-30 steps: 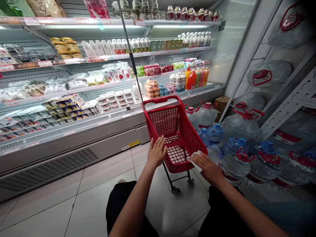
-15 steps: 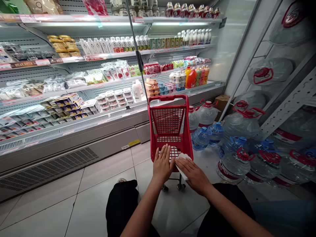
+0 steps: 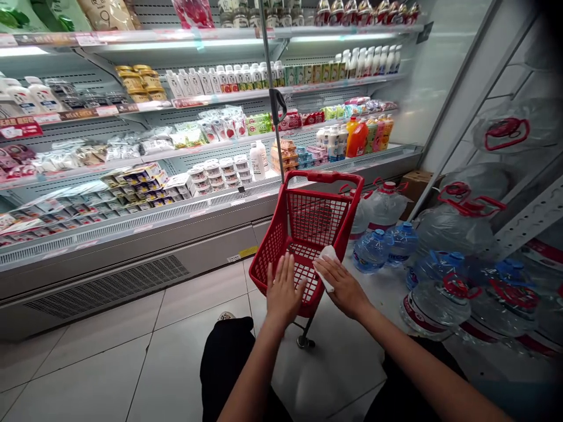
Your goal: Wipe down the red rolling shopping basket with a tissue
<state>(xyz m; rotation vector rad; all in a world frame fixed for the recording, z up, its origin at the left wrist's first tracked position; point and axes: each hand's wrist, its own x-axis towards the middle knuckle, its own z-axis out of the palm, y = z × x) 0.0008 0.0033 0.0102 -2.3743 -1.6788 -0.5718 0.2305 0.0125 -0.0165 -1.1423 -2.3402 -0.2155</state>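
Head view: the camera is looking down over two bare forearms at a small red plastic shopping cart with latticed walls, standing on the pale tiled floor.
Cart position: it is standing in front of the person, set at an angle, between a lit refrigerated display case and a group of clear and blue plastic water bottles; a thin grey metal pole is rising at its back left corner.
Left hand: the left hand is hovering over or resting at the near end of the basket, touching or not I cannot tell; its fingers are pointing forward, straight and close together, thumb apart, with nothing visibly held.
Right hand: the right hand is holding a soft white cloth, perhaps a tissue, under nearly flat fingers.
White cloth: it is lying over the basket's right side near the front; how firmly it is pressing is not showing.
Wiping so far: a wipe of the cart seems to be going on; nothing is marking wiped parts from unwiped ones, so how much is done or left I cannot tell.
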